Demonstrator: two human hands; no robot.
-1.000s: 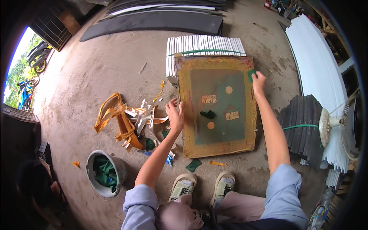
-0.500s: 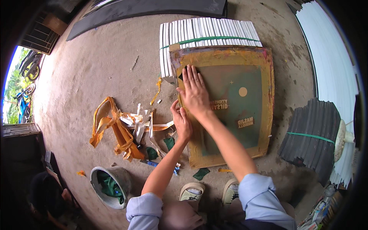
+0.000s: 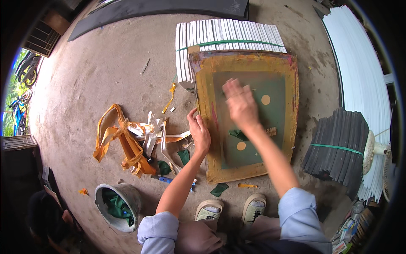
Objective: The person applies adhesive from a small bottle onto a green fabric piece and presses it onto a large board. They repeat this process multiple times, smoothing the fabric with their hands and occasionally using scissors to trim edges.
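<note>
A framed printing screen [image 3: 230,172] with brownish tape borders and dark green mesh leans over a stack of white boards [image 3: 228,31]. My right hand [image 3: 242,106], smeared by motion, lies with fingers stretched over the mesh. From below its palm pokes a dark green cloth [image 3: 238,135], which the hand presses against the mesh. Two tan circles and some pale lettering show on the mesh, the lettering partly behind my forearm. At the screen's left edge my left hand [image 3: 199,134] grips the frame, its fingertips partly hidden behind it.
Torn orange tape [image 3: 116,139] and white strips litter the floor to the left, near a blue cutter [image 3: 162,179] and green scraps. A grey bucket [image 3: 134,199] holds green cloth. Bundled black sheets [image 3: 334,148] and long white sheets [image 3: 355,63] lie to the right.
My right hand has swept right from the screen's left border to the middle of the mesh. The green cloth now shows below its palm. My left hand keeps its place at the frame.
</note>
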